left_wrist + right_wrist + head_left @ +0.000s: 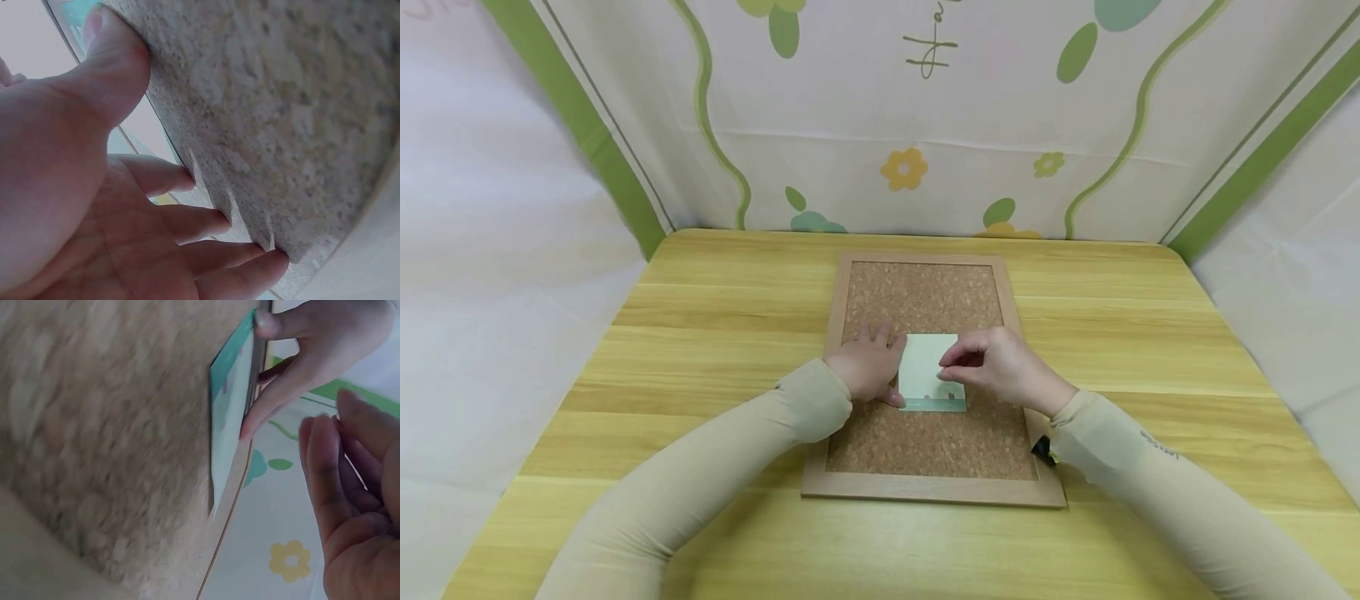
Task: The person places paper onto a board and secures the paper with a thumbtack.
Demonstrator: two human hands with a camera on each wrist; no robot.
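A pale green square note (922, 367) with a darker green strip along its near edge lies on the corkboard (925, 450). My left hand (867, 367) is spread flat at the note's left side. Its thumb (94, 28) touches the note's near left corner, and the other fingers rest on the cork and by the note's left edge. Over the note's right part, my right hand (1000, 371) is raised with thumb and forefinger brought together in a pinch. In the right wrist view those fingertips (325, 425) show nothing clearly between them; I cannot tell whether something tiny is hidden there.
A light wooden frame (932, 487) surrounds the corkboard on the wood-grain table (700, 350). A small black and yellow object (1043, 451) sits by the frame's right side, partly under my right sleeve. White cloth with flower prints (904, 169) hangs behind the table.
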